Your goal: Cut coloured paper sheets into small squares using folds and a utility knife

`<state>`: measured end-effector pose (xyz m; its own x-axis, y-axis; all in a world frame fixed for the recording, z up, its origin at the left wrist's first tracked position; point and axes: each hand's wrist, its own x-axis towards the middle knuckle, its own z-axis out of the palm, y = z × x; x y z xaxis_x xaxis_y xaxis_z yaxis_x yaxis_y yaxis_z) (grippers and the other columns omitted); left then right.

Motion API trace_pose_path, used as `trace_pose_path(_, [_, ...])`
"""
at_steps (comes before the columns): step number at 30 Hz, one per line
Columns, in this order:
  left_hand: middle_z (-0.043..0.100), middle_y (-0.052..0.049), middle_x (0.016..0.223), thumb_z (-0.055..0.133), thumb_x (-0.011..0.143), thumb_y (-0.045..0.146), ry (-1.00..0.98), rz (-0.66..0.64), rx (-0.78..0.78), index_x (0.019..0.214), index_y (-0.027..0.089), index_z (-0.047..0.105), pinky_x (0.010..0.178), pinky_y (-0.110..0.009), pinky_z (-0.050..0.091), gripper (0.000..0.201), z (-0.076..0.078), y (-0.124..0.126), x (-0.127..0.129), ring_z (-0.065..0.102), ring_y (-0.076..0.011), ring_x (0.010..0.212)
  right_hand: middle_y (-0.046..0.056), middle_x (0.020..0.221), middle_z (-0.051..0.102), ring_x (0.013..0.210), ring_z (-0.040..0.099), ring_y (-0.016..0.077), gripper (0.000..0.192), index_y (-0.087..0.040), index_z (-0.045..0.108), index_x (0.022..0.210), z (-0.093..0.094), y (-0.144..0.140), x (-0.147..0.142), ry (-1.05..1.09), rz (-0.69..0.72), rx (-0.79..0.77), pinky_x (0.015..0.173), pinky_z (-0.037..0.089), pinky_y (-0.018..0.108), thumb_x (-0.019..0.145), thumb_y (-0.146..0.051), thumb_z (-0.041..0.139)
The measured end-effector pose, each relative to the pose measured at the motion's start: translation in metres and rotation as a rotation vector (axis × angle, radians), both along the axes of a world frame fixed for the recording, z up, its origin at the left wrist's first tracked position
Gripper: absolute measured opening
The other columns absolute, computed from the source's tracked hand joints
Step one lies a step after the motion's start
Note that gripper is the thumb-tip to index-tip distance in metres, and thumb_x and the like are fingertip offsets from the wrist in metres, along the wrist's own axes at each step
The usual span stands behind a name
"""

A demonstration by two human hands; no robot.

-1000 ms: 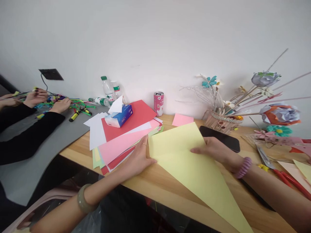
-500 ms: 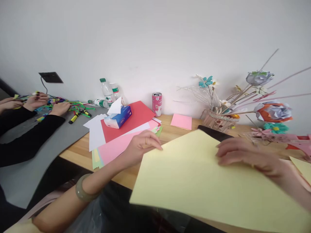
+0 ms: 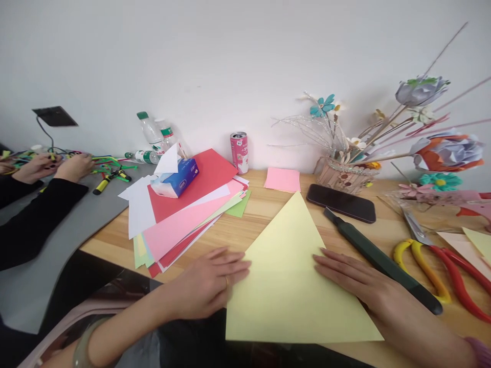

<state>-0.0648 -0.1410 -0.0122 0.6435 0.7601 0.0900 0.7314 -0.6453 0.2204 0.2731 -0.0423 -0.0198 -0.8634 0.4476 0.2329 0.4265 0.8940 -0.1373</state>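
Observation:
A sheet of yellow paper [image 3: 286, 286] lies in front of me, one corner pointing toward the wall and its near edge reaching past the table's front. My left hand [image 3: 209, 281] has its fingertips on the paper's left edge, its thumb hidden. On the opposite edge, my right hand [image 3: 368, 286] rests with its fingers together over the paper, thumb out of sight. Both hands appear to hold the sheet by its sides. Just beyond the right hand lies a dark green tool [image 3: 379, 255] with a short grey tip.
Scissors [image 3: 412, 225] with red and yellow handles lie on the right, a phone [image 3: 341, 203] behind them. Coloured papers [image 3: 180, 230] and a tissue box [image 3: 176, 176] are left, a pink can [image 3: 239, 152] and flower basket [image 3: 341, 174] behind. Another person's hands [image 3: 72, 167] work far left.
The yellow paper has turned and moved left, with a corner now toward the wall. My right hand has moved to its right edge. The phone, tool and scissors have come into view.

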Motion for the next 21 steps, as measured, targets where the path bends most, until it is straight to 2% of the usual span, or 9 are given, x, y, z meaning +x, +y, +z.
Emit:
trace_pose_path(3, [0.048,-0.003,0.137,0.038,0.088,0.01,0.058,0.082,-0.003,0.137,0.02,0.04,0.11,-0.045,0.026,0.049,-0.001,0.007,-0.005,0.035,-0.0204,0.133,0.006,0.14,0.042,0.127,0.038,0.0224,0.062,-0.023,0.037,0.139,-0.005,0.0,0.0,-0.022,-0.028,0.008,0.097,0.042,0.042,0.079,-0.008,0.042])
trace_pose_path(6, [0.049,-0.005,0.136,0.038,0.094,0.016,0.12,0.129,0.073,0.133,0.021,0.045,0.11,-0.049,0.025,0.041,-0.005,0.014,-0.006,0.033,-0.0238,0.134,0.007,0.145,0.034,0.131,0.032,0.0232,0.08,-0.021,0.034,0.141,-0.009,0.002,-0.004,-0.029,-0.055,-0.003,0.1,0.038,0.045,0.065,0.003,0.037])
trace_pose_path(9, [0.047,-0.01,0.137,0.037,0.095,0.016,0.149,0.193,0.175,0.13,0.02,0.049,0.106,-0.052,0.028,0.038,-0.009,0.021,-0.006,0.032,-0.0281,0.133,0.007,0.144,0.037,0.133,0.029,0.0213,0.086,-0.022,0.037,0.139,-0.01,0.006,-0.01,-0.04,-0.093,-0.002,0.101,0.038,0.045,0.059,0.007,0.031])
trace_pose_path(12, [0.053,-0.011,0.131,0.036,0.093,0.01,0.067,0.17,0.196,0.125,0.017,0.054,0.105,-0.048,0.032,0.037,-0.01,0.027,-0.01,0.041,-0.0254,0.127,0.008,0.138,0.045,0.129,0.036,0.0203,0.078,-0.023,0.044,0.133,-0.008,0.013,-0.015,-0.026,-0.113,-0.011,0.099,0.041,0.045,0.063,0.008,0.029])
trace_pose_path(15, [0.058,-0.008,0.125,0.038,0.087,0.005,-0.103,0.126,0.098,0.123,0.016,0.056,0.103,-0.038,0.038,0.041,-0.008,0.03,-0.016,0.047,-0.0196,0.12,0.007,0.132,0.052,0.121,0.047,0.0221,0.063,-0.025,0.052,0.126,-0.008,0.02,-0.016,0.074,-0.135,-0.057,0.095,0.045,0.045,0.071,0.001,0.035])
trace_pose_path(19, [0.058,-0.004,0.126,0.061,0.077,0.015,-0.251,0.245,-0.103,0.124,0.02,0.055,0.103,-0.038,0.039,0.048,-0.007,0.03,-0.02,0.042,-0.0224,0.124,0.006,0.117,0.061,0.106,0.057,0.0219,0.028,-0.025,0.064,0.105,-0.012,0.027,-0.018,0.208,-0.216,-0.119,0.089,0.05,0.039,0.085,-0.021,0.045])
trace_pose_path(21, [0.06,-0.004,0.123,0.066,0.077,0.023,-0.335,0.332,-0.151,0.116,0.021,0.061,0.102,-0.038,0.039,0.039,-0.008,0.03,-0.018,0.044,-0.0232,0.122,0.006,0.11,0.063,0.101,0.059,0.0214,0.022,-0.025,0.066,0.095,-0.012,0.028,-0.022,0.231,-0.263,-0.12,0.086,0.05,0.038,0.088,-0.031,0.046])
